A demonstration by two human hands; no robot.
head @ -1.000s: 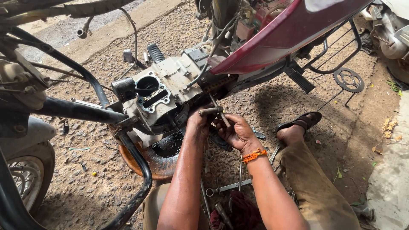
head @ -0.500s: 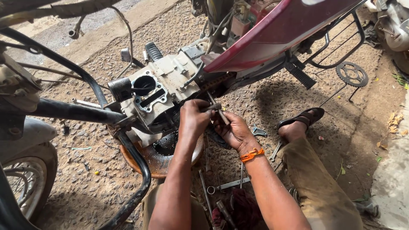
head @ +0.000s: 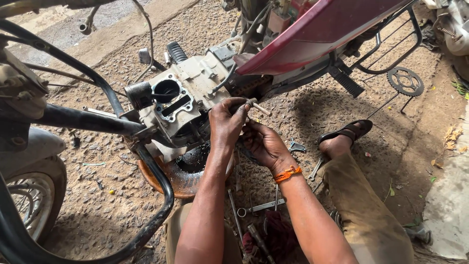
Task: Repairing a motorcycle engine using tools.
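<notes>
A small metal rod (head: 257,106) is pinched by the left hand (head: 225,122) beside the opened engine (head: 183,100), the right hand (head: 263,144) curled just below, its grip unclear.

Both bare forearms reach forward and up toward the engine block (head: 183,105). The left hand (head: 225,122) lies against the right side of the engine block, back of the hand upward, fingers curled in a closed grip. The right hand (head: 264,144) sits just right of and below it, palm turned toward the left hand, fingers bent and touching it. Both hands look oil-darkened.
</notes>
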